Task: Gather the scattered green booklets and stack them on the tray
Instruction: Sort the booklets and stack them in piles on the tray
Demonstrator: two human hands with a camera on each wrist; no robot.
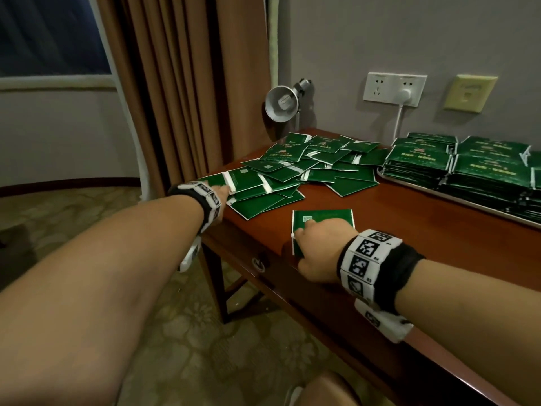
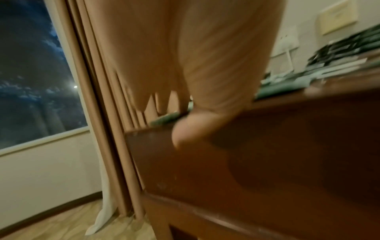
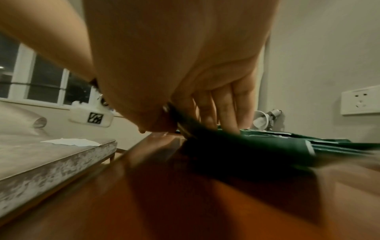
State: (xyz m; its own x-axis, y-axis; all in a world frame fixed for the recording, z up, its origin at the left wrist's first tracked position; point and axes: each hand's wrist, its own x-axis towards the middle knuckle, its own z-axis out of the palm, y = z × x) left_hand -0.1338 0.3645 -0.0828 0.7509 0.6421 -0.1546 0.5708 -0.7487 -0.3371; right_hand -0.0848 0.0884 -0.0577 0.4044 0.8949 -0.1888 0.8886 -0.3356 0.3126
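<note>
Loose green booklets [image 1: 307, 165] lie in a heap on the far left part of the brown table [image 1: 409, 224]. A metal tray [image 1: 415, 185] at the right carries tall stacks of booklets [image 1: 491, 171]. My left hand [image 1: 221, 191] reaches to the table's left corner, its straight fingers lying on a booklet [image 1: 243, 178] at the edge; the left wrist view is blurred and shows the thumb [image 2: 189, 128] hanging over the table's front. My right hand [image 1: 316, 247] pinches a small stack of booklets [image 1: 322, 219] near the front edge, thumb under, fingers [image 3: 226, 113] on top.
A clip lamp [image 1: 282, 104] stands at the table's back corner. Wall sockets [image 1: 393, 89] with a white plug and cord sit behind the tray. Brown curtains [image 1: 181, 83] hang left of the table. A grey low surface [image 3: 51, 154] with paper lies beside it.
</note>
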